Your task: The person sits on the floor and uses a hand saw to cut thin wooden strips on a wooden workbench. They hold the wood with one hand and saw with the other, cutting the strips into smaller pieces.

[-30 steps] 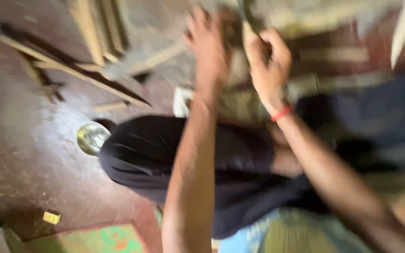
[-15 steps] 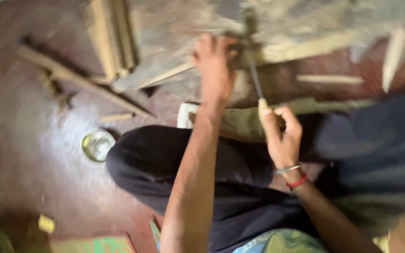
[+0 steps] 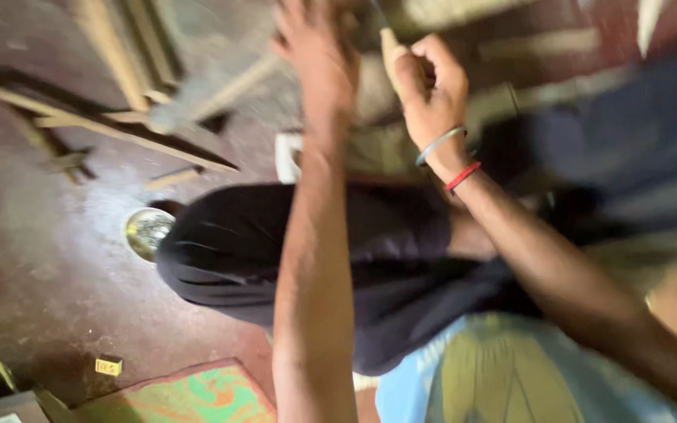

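My left hand (image 3: 316, 48) reaches out to the top edge of the view and presses its fingers down on a pale wooden piece (image 3: 370, 94); heavy blur hides the exact grip. Just to its right, my right hand (image 3: 431, 88) is a closed fist around the light wooden handle of a thin tool (image 3: 389, 43), whose dark shaft runs up out of view. A green bangle and a red bangle sit on that wrist. Below both arms is my bent knee in dark trousers (image 3: 276, 258).
Long wooden strips (image 3: 111, 129) lie crossed on the dark red floor at the upper left. A small shiny metal bowl (image 3: 146, 231) sits beside my knee. A colourful mat (image 3: 190, 395) and a small yellow block (image 3: 108, 366) are at the bottom left.
My right hand has risen with the tool from beside my knee back up next to my left hand. The left hand stays on the wood.
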